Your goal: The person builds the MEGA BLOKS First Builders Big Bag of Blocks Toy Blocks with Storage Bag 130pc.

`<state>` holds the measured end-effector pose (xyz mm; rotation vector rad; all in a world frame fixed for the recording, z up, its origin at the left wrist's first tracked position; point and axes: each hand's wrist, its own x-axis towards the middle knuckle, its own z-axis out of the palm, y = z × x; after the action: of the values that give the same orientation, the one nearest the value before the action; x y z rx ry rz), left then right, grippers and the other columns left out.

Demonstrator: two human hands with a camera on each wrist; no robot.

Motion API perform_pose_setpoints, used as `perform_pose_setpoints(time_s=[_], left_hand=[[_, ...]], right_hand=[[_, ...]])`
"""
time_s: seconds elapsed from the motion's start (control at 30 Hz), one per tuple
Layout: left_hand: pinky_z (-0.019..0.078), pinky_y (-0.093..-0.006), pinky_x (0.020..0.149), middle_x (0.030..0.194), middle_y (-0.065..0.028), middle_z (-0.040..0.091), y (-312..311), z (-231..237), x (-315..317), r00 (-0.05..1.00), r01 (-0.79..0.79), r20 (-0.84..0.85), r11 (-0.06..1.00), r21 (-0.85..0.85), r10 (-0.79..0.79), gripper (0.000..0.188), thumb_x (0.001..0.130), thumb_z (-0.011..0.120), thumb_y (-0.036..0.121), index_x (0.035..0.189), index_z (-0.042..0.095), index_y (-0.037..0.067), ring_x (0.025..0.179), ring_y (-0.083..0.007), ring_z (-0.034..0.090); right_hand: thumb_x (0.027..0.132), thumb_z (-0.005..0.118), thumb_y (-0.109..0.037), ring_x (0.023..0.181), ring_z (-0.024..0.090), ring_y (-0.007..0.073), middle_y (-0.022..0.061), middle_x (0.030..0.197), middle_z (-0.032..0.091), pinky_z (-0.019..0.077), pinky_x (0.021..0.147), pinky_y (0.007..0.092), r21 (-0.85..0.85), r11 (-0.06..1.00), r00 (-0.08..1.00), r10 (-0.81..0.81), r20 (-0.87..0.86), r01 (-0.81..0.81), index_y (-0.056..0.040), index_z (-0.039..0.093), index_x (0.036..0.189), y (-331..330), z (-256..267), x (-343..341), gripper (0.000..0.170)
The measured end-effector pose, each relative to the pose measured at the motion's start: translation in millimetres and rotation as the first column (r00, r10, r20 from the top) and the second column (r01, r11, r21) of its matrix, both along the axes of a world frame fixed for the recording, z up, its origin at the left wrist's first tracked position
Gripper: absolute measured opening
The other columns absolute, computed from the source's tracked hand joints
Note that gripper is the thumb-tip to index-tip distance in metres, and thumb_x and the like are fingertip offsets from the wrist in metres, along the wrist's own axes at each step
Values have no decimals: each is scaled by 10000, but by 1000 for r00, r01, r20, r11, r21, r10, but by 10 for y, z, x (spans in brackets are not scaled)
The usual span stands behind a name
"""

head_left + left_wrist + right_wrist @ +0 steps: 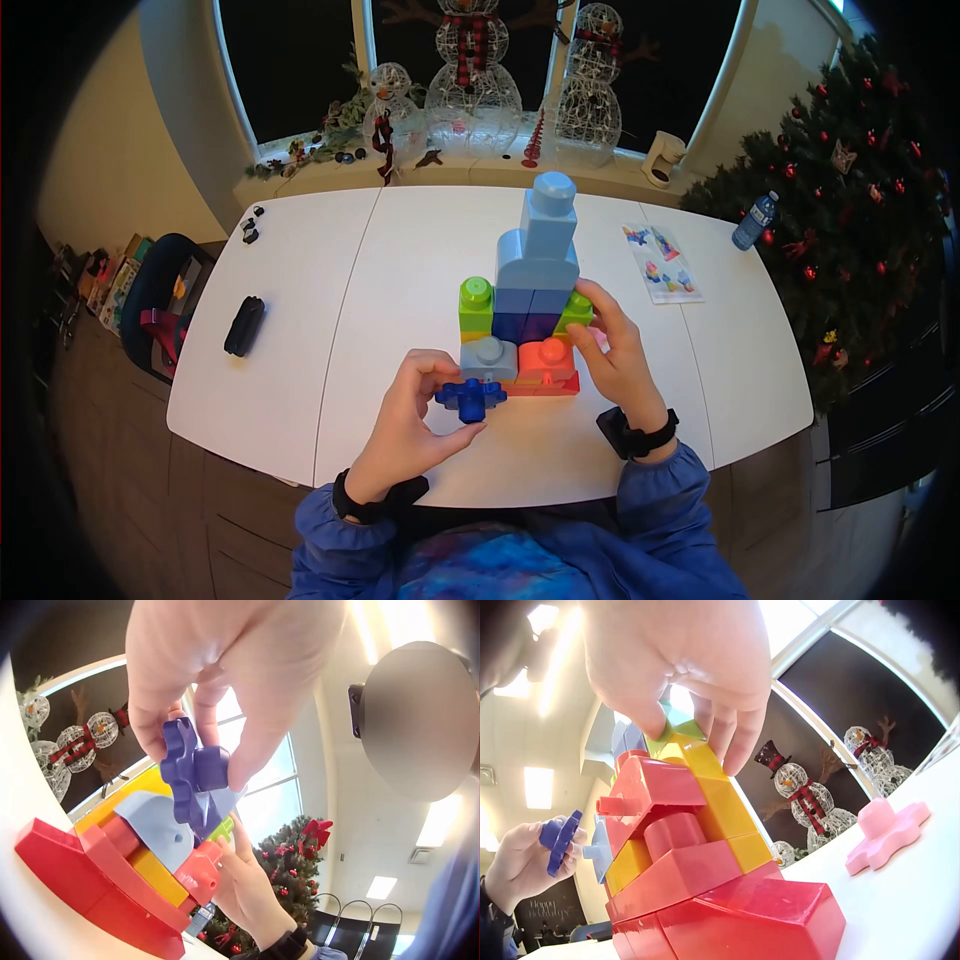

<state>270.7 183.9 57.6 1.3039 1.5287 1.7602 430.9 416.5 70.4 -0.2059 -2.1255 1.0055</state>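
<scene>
A tower of large toy building blocks stands on the white table (400,270), with light blue blocks (540,255) on top and red blocks (765,915) at its base. My left hand (405,425) pinches a dark blue gear piece (472,398) by thumb and fingers, in front of the grey-blue block (488,358) and the coral block (546,360), each with a small peg facing me. On the tower's right side, my right hand (622,365) grips a green block (574,312) that sits above yellow blocks (727,806). A pink gear piece (889,834) lies on the table beside the tower.
A printed sheet with block pictures (662,262) and a water bottle (755,220) are at the back right. On the left lie a black case (244,326) and several small black items (250,230). A decorated tree (830,230) stands right of the table.
</scene>
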Motion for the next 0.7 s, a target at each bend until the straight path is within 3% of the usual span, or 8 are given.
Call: perform_pose_setpoints(time_s=[0.03, 0.13, 0.23, 0.53, 0.7], left_hand=[[513, -358, 1031, 1218, -85, 554, 11, -38, 27, 999, -41, -7, 999, -36, 41, 660, 703, 909, -59, 1238, 539, 55, 1154, -198, 620], [519, -358, 1000, 1149, -89, 670, 37, -8, -22, 975, -80, -219, 985, -156, 44, 691, 681, 942, -12, 1257, 566, 52, 1085, -211, 675], [526, -357, 949, 1090, -91, 726, 74, 86, 3, 895, -158, -437, 979, -126, 88, 683, 674, 948, 16, 1260, 600, 54, 1031, -231, 696], [524, -345, 909, 1092, -70, 713, 136, 25, -69, 840, -187, -527, 980, -66, 125, 651, 649, 959, 35, 1212, 632, 59, 1021, -231, 671], [474, -423, 1009, 1293, -128, 623, 144, 23, -186, 862, -202, -489, 976, -84, 136, 944, 646, 987, 170, 1435, 474, 97, 1175, -289, 615]], right_hand=[[997, 639, -15, 1084, 679, 277, 159, 1294, 655, 551, 920, 340, 7, 1000, 1000, 2, -6, -2, -66, 539, 1459, 4, -2, -3, 476], [994, 644, -19, 1079, 679, 282, 160, 1293, 656, 548, 923, 344, 27, 1000, 1000, 0, -16, 0, -66, 541, 1455, 16, -8, -4, 475], [994, 647, -26, 1071, 679, 288, 161, 1289, 658, 544, 926, 349, 43, 999, 1000, -3, -20, 4, -68, 544, 1452, 15, -6, -9, 472], [987, 649, -21, 1016, 674, 293, 159, 1201, 655, 546, 893, 353, 55, 998, 1000, 11, -17, -10, -73, 549, 1446, 41, 7, -8, 473], [986, 645, -6, 1001, 677, 272, 153, 1196, 655, 551, 878, 346, 32, 999, 1000, 17, -20, -16, -71, 550, 1442, 17, 45, -12, 469]])
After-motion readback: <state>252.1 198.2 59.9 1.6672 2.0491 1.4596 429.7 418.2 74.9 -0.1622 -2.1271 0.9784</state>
